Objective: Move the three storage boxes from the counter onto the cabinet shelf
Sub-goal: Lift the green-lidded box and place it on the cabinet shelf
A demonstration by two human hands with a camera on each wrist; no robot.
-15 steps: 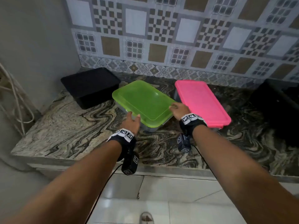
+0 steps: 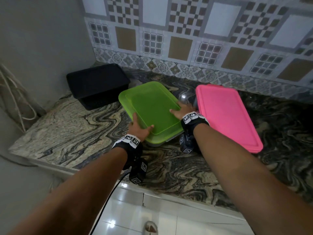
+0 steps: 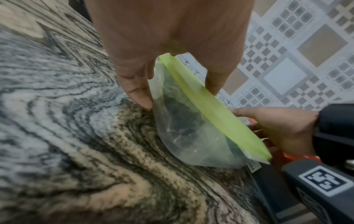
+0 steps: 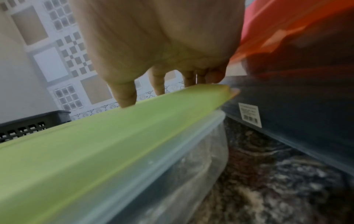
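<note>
1. Marbled counter (image 2: 71, 133), patterned tile wall (image 2: 186, 39).
2. Green-lidded clear box (image 2: 152, 109), mid-counter, between black box (image 2: 98, 85) at back-left corner and pink-lidded box (image 2: 225, 114).
3. Left hand (image 2: 139, 129) and right hand (image 2: 182, 110) each grip the green lid's edge.

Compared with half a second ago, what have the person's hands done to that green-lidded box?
Both hands have closed in on the clear plastic box with the green lid. The left hand now grips its near corner, thumb on the lid, fingers down the side. The right hand has slid further onto the right edge. The box looks barely moved. The pink-lidded box and black basket stayed put.
</note>
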